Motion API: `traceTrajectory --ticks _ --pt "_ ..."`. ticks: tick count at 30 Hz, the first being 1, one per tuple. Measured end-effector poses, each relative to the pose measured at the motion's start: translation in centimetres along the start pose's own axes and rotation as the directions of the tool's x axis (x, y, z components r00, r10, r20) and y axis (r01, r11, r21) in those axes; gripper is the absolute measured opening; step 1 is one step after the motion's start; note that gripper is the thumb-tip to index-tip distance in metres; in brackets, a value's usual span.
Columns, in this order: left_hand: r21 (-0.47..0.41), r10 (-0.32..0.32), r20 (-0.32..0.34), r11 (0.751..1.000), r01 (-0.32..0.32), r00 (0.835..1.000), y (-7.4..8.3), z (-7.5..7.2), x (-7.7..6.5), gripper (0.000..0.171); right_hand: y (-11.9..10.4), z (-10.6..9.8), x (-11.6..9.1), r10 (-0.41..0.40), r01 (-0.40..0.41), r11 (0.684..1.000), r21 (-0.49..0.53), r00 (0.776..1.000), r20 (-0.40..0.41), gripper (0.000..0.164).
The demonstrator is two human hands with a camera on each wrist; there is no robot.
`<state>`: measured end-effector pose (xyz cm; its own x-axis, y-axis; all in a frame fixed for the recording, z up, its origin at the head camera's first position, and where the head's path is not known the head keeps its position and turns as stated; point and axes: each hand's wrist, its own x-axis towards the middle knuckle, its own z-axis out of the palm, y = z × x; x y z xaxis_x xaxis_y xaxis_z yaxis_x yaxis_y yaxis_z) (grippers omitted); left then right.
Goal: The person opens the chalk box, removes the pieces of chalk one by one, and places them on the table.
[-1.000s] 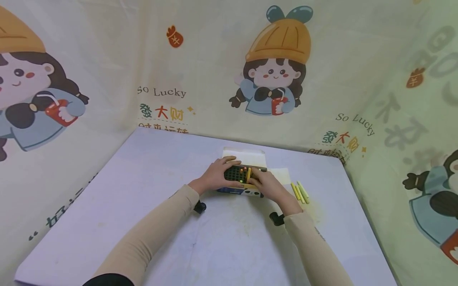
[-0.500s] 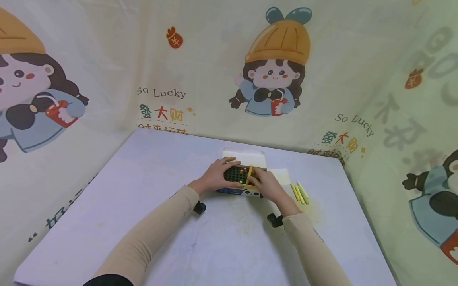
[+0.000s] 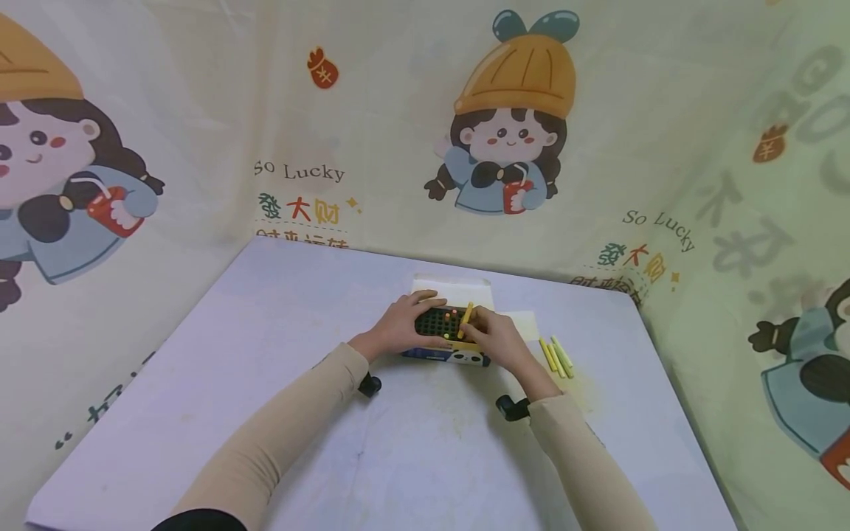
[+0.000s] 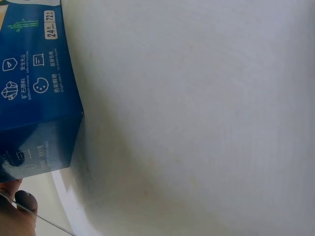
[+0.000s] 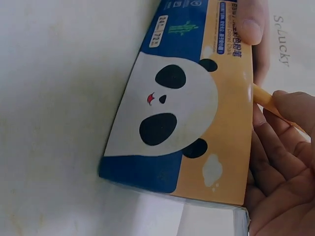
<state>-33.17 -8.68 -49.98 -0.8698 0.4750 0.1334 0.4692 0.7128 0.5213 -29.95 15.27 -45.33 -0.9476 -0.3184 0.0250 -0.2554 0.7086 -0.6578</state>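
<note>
Pinching chalk (image 5: 263, 97) at "Colored Chalk" box (image 5: 187, 108)

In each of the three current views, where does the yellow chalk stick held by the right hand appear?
Head: the yellow chalk stick slants slightly right of and below picture centre, pinched by the right hand.
Left wrist: not in this picture.
Right wrist: the yellow chalk stick is at right, slightly above mid-height, only partly visible.
Shared landmark: the blue-printed chalk box, in all three views.

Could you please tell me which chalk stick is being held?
The orange-yellow stick at the box, pinched by the right hand; the loose sticks lie on the table, and coloured tips show inside the box.
</note>
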Motion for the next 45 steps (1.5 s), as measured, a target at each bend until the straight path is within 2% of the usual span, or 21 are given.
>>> traceTrajectory --ticks 3,6,11,16,25,29,35,41,45 --pt "0.003 -0.001 -0.002 1.000 0.001 1.000 0.0 0.0 0.0 0.090 0.0 -0.2 -0.1 0.008 -0.007 1.000 0.027 1.000 -0.019 0.024" --pt "0.003 -0.009 -0.004 1.000 0.009 1.000 0.0 0.0 0.1 0.091 -0.1 -0.5 -0.3 0.016 -0.012 0.994 0.111 0.999 -0.029 0.022" --pt "0.009 -0.013 -0.010 1.000 0.013 1.000 0.0 0.0 0.1 0.091 -0.5 -1.1 -0.6 0.059 -0.046 0.946 0.322 0.998 -0.030 0.023" --pt "0.017 -0.014 -0.012 1.000 0.015 1.000 0.1 -0.1 0.1 0.090 -0.5 -1.6 -0.9 0.083 -0.042 0.907 0.418 0.993 -0.080 0.028" --pt "0.008 -0.015 0.007 1.000 0.015 1.000 0.3 -0.2 -0.2 0.091 1.0 -2.6 -0.9 0.123 -0.027 0.916 0.400 0.969 -0.216 0.050" --pt "0.009 -0.017 0.017 1.000 0.016 1.000 0.2 -0.2 -0.2 0.091 1.9 -3.5 -1.1 0.157 -0.059 0.915 0.399 0.963 -0.220 0.058" --pt "0.002 -0.010 0.021 1.000 0.010 1.000 0.3 -0.1 0.0 0.091 3.1 -4.7 -1.3 0.184 -0.093 0.925 0.369 0.958 -0.219 0.061" --pt "0.003 -0.007 0.014 1.000 0.007 1.000 0.3 -0.2 0.0 0.091 3.6 -5.2 -1.5 0.197 -0.097 0.915 0.391 0.954 -0.225 0.067" --pt "0.005 -0.008 0.016 1.000 0.008 1.000 0.3 -0.2 0.0 0.090 3.8 -5.2 -1.7 0.204 -0.096 0.910 0.404 0.951 -0.234 0.064"
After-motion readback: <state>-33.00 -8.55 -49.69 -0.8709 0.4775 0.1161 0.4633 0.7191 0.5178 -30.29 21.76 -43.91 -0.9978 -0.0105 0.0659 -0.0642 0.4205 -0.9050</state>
